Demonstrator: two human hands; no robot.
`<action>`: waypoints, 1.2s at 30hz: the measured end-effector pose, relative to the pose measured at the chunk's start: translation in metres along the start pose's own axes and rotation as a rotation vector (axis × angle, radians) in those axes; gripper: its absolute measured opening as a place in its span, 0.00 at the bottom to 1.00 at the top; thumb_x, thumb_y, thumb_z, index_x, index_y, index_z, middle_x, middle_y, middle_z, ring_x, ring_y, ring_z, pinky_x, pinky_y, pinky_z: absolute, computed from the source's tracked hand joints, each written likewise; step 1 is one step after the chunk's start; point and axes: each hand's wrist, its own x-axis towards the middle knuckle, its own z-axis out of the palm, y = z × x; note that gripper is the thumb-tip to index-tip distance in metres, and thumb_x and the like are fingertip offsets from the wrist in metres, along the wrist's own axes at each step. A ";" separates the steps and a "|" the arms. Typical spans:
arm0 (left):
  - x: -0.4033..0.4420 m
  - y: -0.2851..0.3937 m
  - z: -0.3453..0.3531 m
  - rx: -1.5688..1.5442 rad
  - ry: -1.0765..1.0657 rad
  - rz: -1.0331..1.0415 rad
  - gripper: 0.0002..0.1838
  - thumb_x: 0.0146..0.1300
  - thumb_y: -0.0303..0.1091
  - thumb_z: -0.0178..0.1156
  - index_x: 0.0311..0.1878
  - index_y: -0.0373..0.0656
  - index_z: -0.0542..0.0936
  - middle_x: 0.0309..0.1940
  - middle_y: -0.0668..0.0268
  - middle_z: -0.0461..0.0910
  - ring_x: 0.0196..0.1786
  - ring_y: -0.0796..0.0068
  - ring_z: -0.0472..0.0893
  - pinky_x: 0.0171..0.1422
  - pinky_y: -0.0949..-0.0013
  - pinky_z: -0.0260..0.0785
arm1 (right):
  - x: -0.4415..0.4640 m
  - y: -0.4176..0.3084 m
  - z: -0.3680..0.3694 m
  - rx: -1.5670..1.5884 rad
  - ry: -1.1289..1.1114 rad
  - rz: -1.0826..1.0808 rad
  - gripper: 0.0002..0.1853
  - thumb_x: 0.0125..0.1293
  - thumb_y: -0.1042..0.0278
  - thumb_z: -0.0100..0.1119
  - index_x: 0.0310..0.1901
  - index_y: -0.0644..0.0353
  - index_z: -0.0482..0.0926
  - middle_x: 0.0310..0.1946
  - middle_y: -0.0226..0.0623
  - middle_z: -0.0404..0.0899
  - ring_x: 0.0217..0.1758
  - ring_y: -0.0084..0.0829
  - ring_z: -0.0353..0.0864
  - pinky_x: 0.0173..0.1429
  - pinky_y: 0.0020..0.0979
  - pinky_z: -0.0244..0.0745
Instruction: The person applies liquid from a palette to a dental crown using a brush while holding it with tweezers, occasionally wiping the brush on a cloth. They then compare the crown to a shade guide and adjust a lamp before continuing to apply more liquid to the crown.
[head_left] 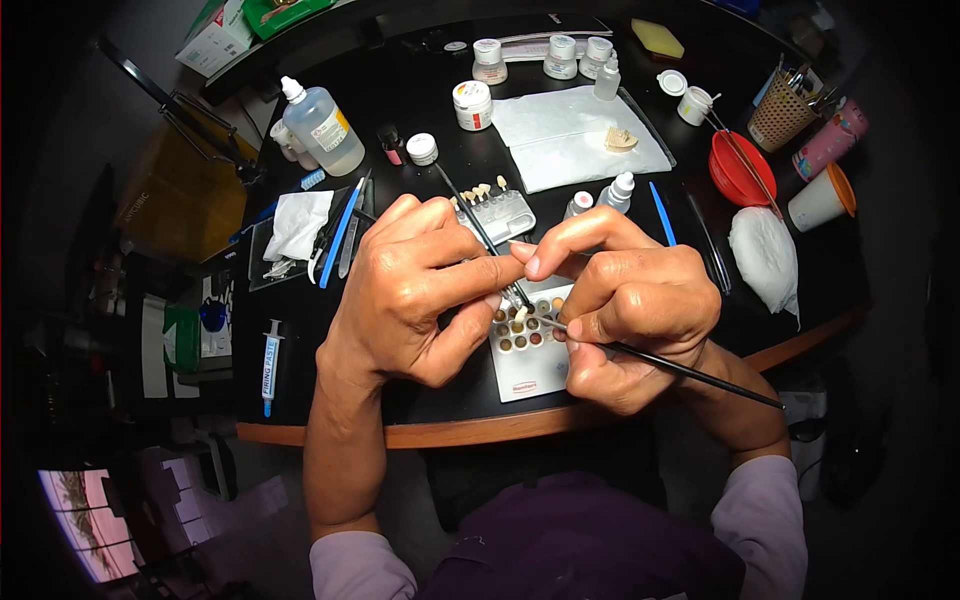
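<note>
My left hand [405, 285] is closed around a dark slender holder [463, 198], which slants down toward the middle. By its lower end is a small whitish piece like a dental crown [521, 314]; how it is fixed there cannot be made out. In my right hand [645, 300] a thin black-handled brush [690, 372] is pinched, its tip close beside the crown; whether they touch is unclear. The hands nearly meet at the fingers. Beneath them lies a white palette [518, 378] with several round wells of coloured material, partly covered by my right hand.
Behind the hands sits a tooth shade guide [505, 215]. A large bottle [325, 130] and a firing paste syringe [271, 365] are on the left. White paper [550, 130] lies farther back. A red bowl [735, 170], cup [820, 198] and white wad [763, 250] stand right.
</note>
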 end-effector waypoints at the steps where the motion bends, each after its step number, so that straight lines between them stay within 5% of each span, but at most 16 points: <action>1: 0.000 0.000 0.000 0.001 0.002 -0.001 0.17 0.47 0.30 0.69 0.43 0.43 0.92 0.26 0.68 0.81 0.30 0.67 0.72 0.39 0.61 0.59 | 0.000 0.000 0.001 0.001 0.003 0.000 0.10 0.39 0.84 0.63 0.21 0.59 0.72 0.20 0.31 0.78 0.39 0.42 0.90 0.52 0.40 0.86; 4: 0.000 0.000 0.000 -0.015 0.006 -0.004 0.17 0.46 0.30 0.69 0.43 0.43 0.92 0.26 0.68 0.81 0.30 0.66 0.72 0.39 0.61 0.59 | 0.001 0.000 0.003 -0.004 0.012 -0.001 0.10 0.38 0.84 0.62 0.21 0.59 0.71 0.20 0.31 0.78 0.39 0.42 0.90 0.51 0.40 0.86; 8: 0.000 -0.001 0.000 -0.011 -0.011 -0.003 0.18 0.45 0.30 0.69 0.43 0.43 0.92 0.26 0.67 0.81 0.30 0.65 0.72 0.38 0.60 0.59 | -0.002 0.000 -0.003 0.017 -0.065 0.018 0.09 0.42 0.85 0.61 0.24 0.61 0.75 0.22 0.37 0.82 0.45 0.47 0.87 0.58 0.55 0.90; 17: -0.001 -0.001 0.000 -0.006 -0.014 -0.004 0.18 0.45 0.31 0.68 0.43 0.43 0.92 0.26 0.67 0.81 0.30 0.64 0.71 0.38 0.60 0.59 | -0.002 -0.001 -0.003 0.025 -0.058 0.041 0.09 0.40 0.85 0.60 0.24 0.61 0.74 0.22 0.37 0.82 0.44 0.46 0.87 0.59 0.56 0.90; 20: 0.000 0.000 -0.001 -0.009 -0.020 -0.008 0.18 0.45 0.31 0.68 0.43 0.43 0.92 0.26 0.67 0.81 0.30 0.65 0.71 0.38 0.60 0.60 | 0.000 -0.001 0.001 0.005 -0.008 0.029 0.11 0.38 0.84 0.62 0.20 0.58 0.70 0.19 0.30 0.77 0.41 0.43 0.90 0.49 0.38 0.85; 23: 0.000 0.000 -0.001 -0.008 -0.016 -0.010 0.18 0.45 0.31 0.69 0.43 0.43 0.92 0.26 0.67 0.81 0.30 0.65 0.71 0.39 0.61 0.60 | -0.003 -0.001 -0.003 0.048 -0.053 0.048 0.10 0.38 0.86 0.58 0.24 0.61 0.74 0.23 0.35 0.81 0.44 0.47 0.87 0.61 0.57 0.91; 32: 0.000 0.000 -0.001 0.000 -0.014 -0.012 0.17 0.46 0.30 0.69 0.43 0.43 0.92 0.26 0.67 0.80 0.30 0.65 0.72 0.39 0.61 0.60 | -0.003 -0.001 -0.005 0.060 -0.076 0.047 0.09 0.40 0.85 0.58 0.24 0.61 0.75 0.23 0.35 0.83 0.46 0.47 0.87 0.62 0.58 0.90; 36: -0.002 -0.001 0.001 0.029 -0.014 -0.037 0.17 0.47 0.30 0.68 0.43 0.44 0.92 0.25 0.67 0.80 0.30 0.65 0.72 0.39 0.60 0.61 | -0.002 -0.003 -0.003 0.037 -0.076 0.032 0.09 0.44 0.83 0.67 0.29 0.60 0.84 0.27 0.34 0.87 0.49 0.45 0.85 0.70 0.63 0.82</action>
